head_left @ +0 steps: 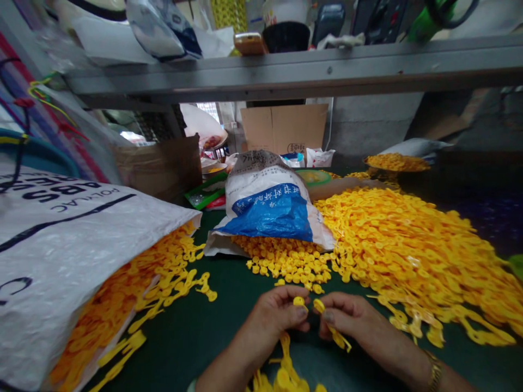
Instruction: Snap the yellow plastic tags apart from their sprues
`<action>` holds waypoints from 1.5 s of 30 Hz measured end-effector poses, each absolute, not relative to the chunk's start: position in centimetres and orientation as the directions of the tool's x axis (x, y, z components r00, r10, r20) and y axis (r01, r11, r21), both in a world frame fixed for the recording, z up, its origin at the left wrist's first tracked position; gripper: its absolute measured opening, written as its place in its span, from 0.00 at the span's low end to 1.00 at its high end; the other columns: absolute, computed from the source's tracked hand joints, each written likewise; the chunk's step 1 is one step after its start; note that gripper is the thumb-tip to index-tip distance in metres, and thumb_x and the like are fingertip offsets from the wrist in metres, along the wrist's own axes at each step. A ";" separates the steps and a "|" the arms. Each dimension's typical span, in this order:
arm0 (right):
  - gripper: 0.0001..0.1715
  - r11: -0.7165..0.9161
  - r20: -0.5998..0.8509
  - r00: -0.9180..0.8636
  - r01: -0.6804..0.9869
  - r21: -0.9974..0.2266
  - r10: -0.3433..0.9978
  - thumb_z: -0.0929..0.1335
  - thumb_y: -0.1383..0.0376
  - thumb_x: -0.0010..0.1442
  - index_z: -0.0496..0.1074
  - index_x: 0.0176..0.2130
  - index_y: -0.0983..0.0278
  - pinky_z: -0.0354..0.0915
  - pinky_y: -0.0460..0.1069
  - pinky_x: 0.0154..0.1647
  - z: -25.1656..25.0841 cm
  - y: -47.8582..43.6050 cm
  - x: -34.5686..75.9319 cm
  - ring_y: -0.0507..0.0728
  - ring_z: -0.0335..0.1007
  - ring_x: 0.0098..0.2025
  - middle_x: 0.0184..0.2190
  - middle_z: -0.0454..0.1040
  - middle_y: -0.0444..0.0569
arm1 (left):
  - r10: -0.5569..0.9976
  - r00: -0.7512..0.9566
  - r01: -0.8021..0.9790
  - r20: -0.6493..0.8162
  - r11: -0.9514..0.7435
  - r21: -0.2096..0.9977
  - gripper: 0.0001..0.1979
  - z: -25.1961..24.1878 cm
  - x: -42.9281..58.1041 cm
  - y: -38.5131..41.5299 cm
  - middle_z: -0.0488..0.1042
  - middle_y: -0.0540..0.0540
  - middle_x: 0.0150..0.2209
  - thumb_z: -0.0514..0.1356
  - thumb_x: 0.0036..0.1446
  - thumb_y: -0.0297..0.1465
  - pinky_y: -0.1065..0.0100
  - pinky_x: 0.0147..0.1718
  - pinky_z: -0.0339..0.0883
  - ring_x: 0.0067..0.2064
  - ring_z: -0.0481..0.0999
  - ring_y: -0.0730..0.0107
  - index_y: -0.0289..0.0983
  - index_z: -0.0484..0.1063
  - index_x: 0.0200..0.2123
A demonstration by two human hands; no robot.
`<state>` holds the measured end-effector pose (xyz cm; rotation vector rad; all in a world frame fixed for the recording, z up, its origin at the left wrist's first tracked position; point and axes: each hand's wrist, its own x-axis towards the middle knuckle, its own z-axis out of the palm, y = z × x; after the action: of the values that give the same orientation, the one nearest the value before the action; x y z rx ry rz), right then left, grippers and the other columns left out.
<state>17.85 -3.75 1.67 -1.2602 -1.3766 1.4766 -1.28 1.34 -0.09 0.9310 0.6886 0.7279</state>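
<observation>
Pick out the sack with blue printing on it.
It's the white woven sack at the centre, behind the small heap of yellow plastic pieces; the other white sack, at the left, carries black lettering instead.

**Hidden:** small yellow plastic piece (299, 301) in the left hand (278, 317), partly covered by the fingers (291, 321); second yellow plastic piece (337, 337) in the right hand (351, 321), its middle covered by the grip.

**Cut off:** yellow pile (284, 375), lower edge; white woven sack (53, 272), left and lower edges; large yellow heap (425, 256), right edge; black container (286, 37) on the shelf (286, 71), top edge.

**Too blurred or small to read:** print on the blue-and-white sack (265, 212).
</observation>
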 end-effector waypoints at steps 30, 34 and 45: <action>0.14 -0.031 -0.030 -0.029 -0.039 -0.999 0.999 0.70 0.61 0.59 0.77 0.45 0.58 0.68 0.46 0.37 1.2 -3.6 15.2 0.52 0.73 0.34 0.31 0.77 0.43 | 0.866 0.484 -0.329 -0.126 0.313 0.891 0.17 0.1 -2.0 1.7 0.78 0.47 0.28 0.72 0.40 0.29 0.72 0.31 0.66 0.28 0.75 0.74 0.33 0.74 0.36; 0.14 -0.015 -0.015 -0.037 -0.004 -1.000 0.999 0.69 0.61 0.60 0.77 0.46 0.56 0.68 0.46 0.37 0.8 -3.5 15.4 0.53 0.73 0.35 0.36 0.78 0.43 | 0.868 0.486 -0.334 -0.108 0.298 0.894 0.17 -0.1 -1.8 1.7 0.78 0.49 0.26 0.72 0.38 0.30 0.73 0.28 0.65 0.26 0.74 0.75 0.33 0.75 0.34; 0.17 0.103 0.089 -0.074 0.225 -0.969 0.993 0.68 0.63 0.60 0.75 0.49 0.51 0.66 0.47 0.43 0.7 -3.6 15.7 0.56 0.72 0.42 0.40 0.77 0.43 | 0.885 0.460 -0.272 -0.072 0.218 0.937 0.14 -0.1 -1.9 1.5 0.75 0.49 0.29 0.71 0.41 0.31 0.71 0.30 0.67 0.28 0.74 0.73 0.35 0.79 0.35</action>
<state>15.74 -3.57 0.70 -1.2714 -1.4692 1.0644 -1.88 1.54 -0.14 1.0526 0.7161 0.9035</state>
